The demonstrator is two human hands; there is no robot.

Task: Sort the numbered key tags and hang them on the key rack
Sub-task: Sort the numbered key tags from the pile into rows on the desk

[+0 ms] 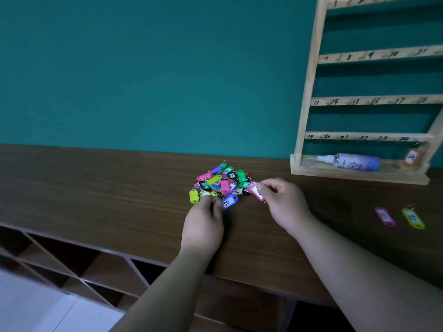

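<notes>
Only the head cam here. The right hand (285, 204) pinches a pink tag (256, 191) between thumb and fingertips, the other fingers loosely curled. It's got a white label, but I can't read it.

Just left of that hand is the pile of key tags (220, 182), all colours mixed up, on the brown table (96, 188). The left hand (203, 226) has its curled fingers at the near edge of the pile and its thumb against a blue tag (229, 202), which looks like "33". Whether it's actually gripping anything, can't tell.

Up and right of the right hand the wooden key rack (309, 75) leans on the teal wall (155, 68). The hand-written rows read 7–11, 13–17 and 19–24. An orange tag (412, 157) hangs under 24. A white spray bottle (352, 161) with "75" on its label lies in the rack's base.

Well right of the right hand, a second pink tag (384, 216) and a yellow-green tag (412, 218) lie side by side, labels too blurry.
</notes>
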